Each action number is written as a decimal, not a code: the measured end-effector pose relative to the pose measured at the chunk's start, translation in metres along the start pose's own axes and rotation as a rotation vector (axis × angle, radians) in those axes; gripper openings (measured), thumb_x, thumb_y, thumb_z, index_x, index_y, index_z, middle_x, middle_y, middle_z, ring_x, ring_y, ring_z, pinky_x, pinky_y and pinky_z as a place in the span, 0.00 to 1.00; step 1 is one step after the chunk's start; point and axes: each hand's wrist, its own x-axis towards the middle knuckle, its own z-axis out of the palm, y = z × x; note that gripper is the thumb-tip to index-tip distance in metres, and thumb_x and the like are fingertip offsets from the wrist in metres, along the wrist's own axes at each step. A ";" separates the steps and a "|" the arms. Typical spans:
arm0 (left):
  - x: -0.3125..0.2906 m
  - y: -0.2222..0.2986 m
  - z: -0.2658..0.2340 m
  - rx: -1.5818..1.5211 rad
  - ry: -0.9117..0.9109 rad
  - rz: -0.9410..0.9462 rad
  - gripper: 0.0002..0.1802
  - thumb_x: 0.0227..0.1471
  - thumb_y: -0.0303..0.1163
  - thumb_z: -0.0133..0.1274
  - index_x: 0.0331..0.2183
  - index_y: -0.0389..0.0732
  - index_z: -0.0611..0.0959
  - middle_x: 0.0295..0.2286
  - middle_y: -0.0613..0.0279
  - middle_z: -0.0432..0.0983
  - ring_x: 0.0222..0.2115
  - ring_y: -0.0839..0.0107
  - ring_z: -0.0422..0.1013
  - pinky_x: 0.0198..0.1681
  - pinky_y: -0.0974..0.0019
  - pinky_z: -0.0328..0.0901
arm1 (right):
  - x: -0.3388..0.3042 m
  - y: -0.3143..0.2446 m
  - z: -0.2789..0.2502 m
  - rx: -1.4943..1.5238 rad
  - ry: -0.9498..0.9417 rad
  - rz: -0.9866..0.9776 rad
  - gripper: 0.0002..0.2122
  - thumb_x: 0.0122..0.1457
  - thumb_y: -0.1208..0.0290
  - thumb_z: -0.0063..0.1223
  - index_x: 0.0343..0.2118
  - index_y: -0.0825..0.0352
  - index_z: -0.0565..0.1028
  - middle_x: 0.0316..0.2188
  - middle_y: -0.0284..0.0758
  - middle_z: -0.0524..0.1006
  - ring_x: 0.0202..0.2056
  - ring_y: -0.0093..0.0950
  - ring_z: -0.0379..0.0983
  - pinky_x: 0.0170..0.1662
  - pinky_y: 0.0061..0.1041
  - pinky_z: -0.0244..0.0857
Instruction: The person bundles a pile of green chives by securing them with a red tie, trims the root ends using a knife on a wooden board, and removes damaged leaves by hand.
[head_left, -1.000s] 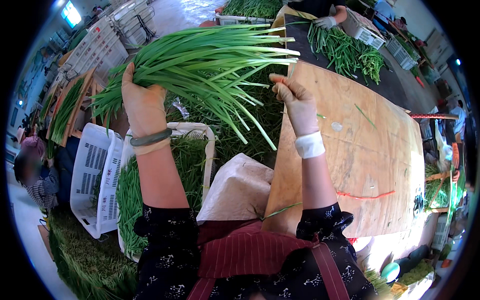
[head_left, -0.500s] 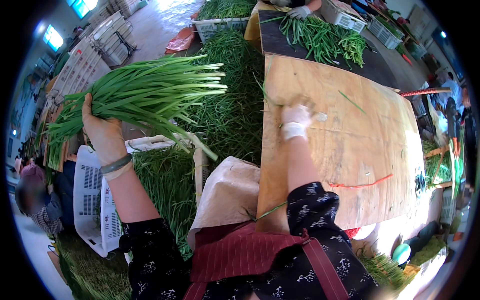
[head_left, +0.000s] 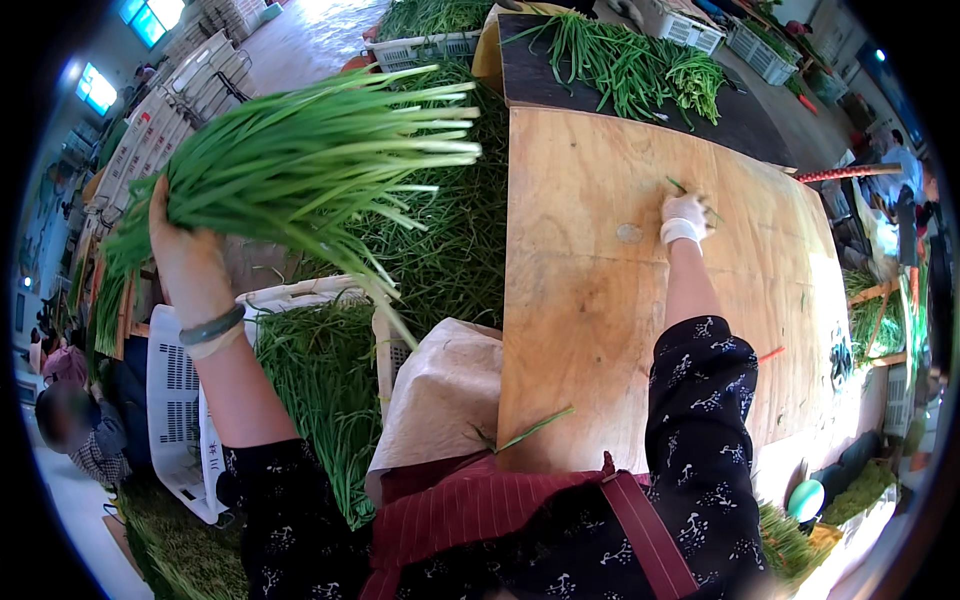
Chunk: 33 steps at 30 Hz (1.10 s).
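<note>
My gloved left hand [head_left: 190, 265] is closed round a thick bunch of garlic chives [head_left: 310, 160], held up at the left with the pale cut ends pointing right. Beneath it stands a white plastic crate [head_left: 172, 400] with more chives [head_left: 325, 385] beside it. On the wooden board [head_left: 590, 320] my gloved right hand [head_left: 685, 215] is closed, and a loose chive leaf [head_left: 676, 184] sticks out from its fingers. Another leaf [head_left: 537, 427] lies near the board's front edge. My right arm partly hides a red tie [head_left: 771, 353].
A heap of chives [head_left: 450, 230] fills the space left of the board. Beyond the board, a dark tabletop [head_left: 740, 130] carries more greens [head_left: 620, 65]. A white crate of chives [head_left: 425, 50] stands at the far side. Another person [head_left: 85, 430] is at the far left.
My right hand has moved right across the board to the loose leaf and closed on it. The bunch in my left hand has risen slightly.
</note>
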 end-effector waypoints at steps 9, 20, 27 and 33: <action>-0.035 -0.079 0.114 -0.156 -0.201 -0.104 0.15 0.49 0.33 0.47 0.38 0.34 0.73 0.39 0.50 0.70 0.40 0.55 0.68 0.46 0.54 0.63 | -0.075 -0.025 -0.108 1.328 -0.986 -0.852 0.14 0.53 0.68 0.47 0.44 0.61 0.71 0.42 0.42 0.71 0.44 0.40 0.65 0.50 0.29 0.58; -0.080 -0.276 -0.025 -0.126 -0.188 -0.857 0.13 0.47 0.32 0.50 0.37 0.38 0.75 0.35 0.61 0.73 0.39 0.66 0.68 0.46 0.60 0.61 | -0.066 0.188 -0.129 0.694 -0.734 -1.025 0.12 0.52 0.71 0.48 0.41 0.65 0.73 0.42 0.39 0.72 0.45 0.35 0.66 0.49 0.31 0.58; -0.073 -0.286 -0.032 -0.210 -0.402 -0.862 0.12 0.46 0.31 0.51 0.35 0.38 0.75 0.34 0.59 0.73 0.39 0.62 0.68 0.47 0.58 0.61 | -0.005 0.168 -0.149 0.708 -0.813 -0.928 0.14 0.54 0.66 0.47 0.43 0.62 0.71 0.44 0.38 0.70 0.50 0.36 0.61 0.53 0.32 0.53; -0.084 -0.287 -0.010 -0.190 -0.517 -0.756 0.13 0.46 0.29 0.51 0.37 0.39 0.74 0.35 0.57 0.73 0.41 0.60 0.67 0.49 0.56 0.59 | 0.018 -0.013 -0.075 0.734 -0.504 -1.122 0.21 0.53 0.53 0.45 0.47 0.59 0.68 0.51 0.36 0.64 0.55 0.35 0.54 0.58 0.35 0.42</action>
